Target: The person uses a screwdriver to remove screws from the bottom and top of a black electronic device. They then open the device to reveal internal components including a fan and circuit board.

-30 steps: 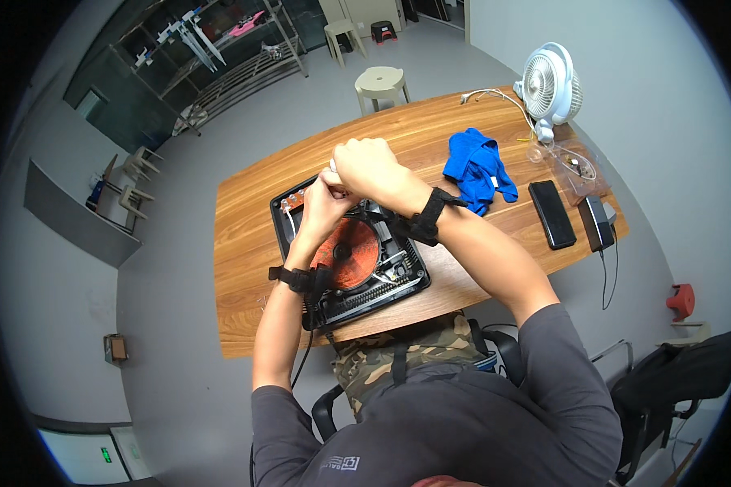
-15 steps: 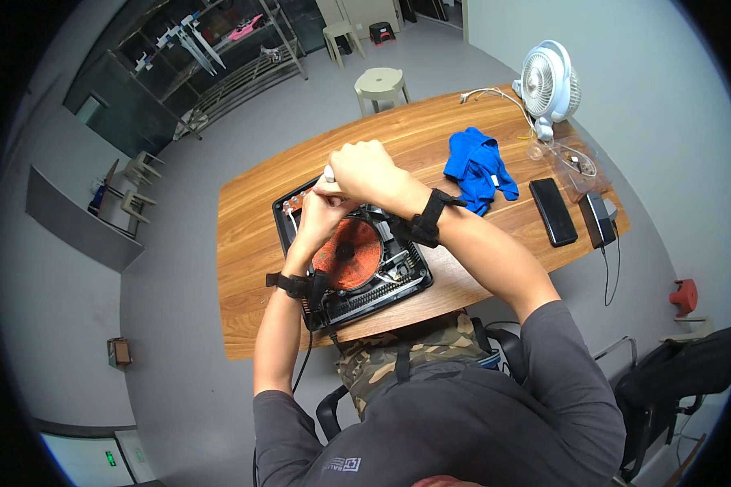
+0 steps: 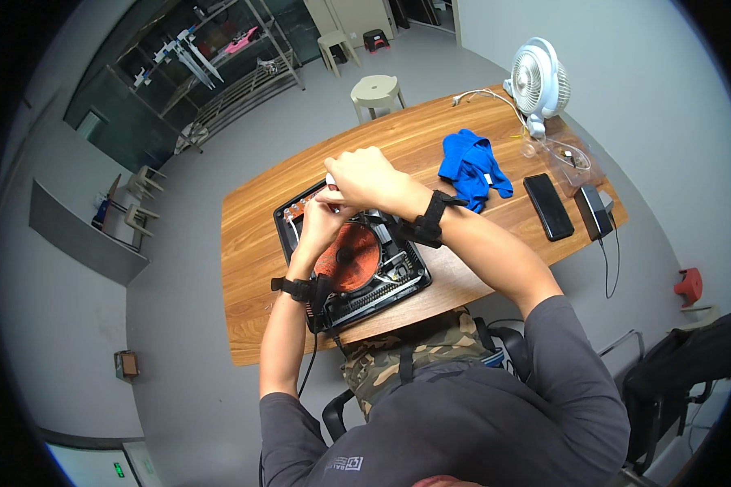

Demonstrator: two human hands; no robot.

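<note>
On the wooden table [image 3: 260, 268] lies an opened induction cooker [image 3: 371, 302], a black shell with a round copper-coloured coil [image 3: 353, 258] inside. My right hand [image 3: 365, 177] is closed in a fist above its far part, round what looks like a screwdriver [image 3: 330, 180] with a white-and-red handle. The tool's lower end is hidden by my fingers. Just below that handle my left hand [image 3: 321, 226] has its fingers pinched together, over the cooker's far left part. What they pinch cannot be made out. Both wrists wear black straps.
Right of the cooker are a crumpled blue cloth [image 3: 473, 169], a black phone [image 3: 548, 208] and a black box with a cable [image 3: 594, 213]. A white fan [image 3: 538, 81] stands at the far right corner near a clear plastic bag [image 3: 577, 162]. Beyond the table is a stool [image 3: 376, 89].
Both hands stay over the same part of the cooker. The right fist and wrist have turned slightly on the handle. The whole view has shifted a little.
</note>
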